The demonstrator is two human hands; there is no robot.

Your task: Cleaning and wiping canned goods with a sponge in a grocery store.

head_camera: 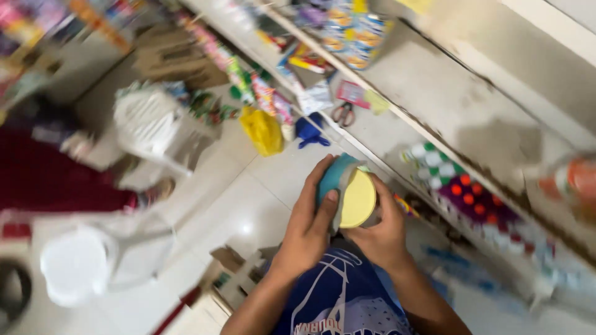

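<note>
Just in front of the shelf, your left hand and right hand both clasp a teal tub, its yellow lid facing you, steadied from either side.

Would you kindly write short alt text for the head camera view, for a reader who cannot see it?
Both hands, left hand and right hand, grip a round teal container with a yellow lid above a white tiled floor. To the right, a shelf holds scissors and colourful packets; a white plastic chair stands further left.

Bare forearms, dark blue shirt with white print
</note>
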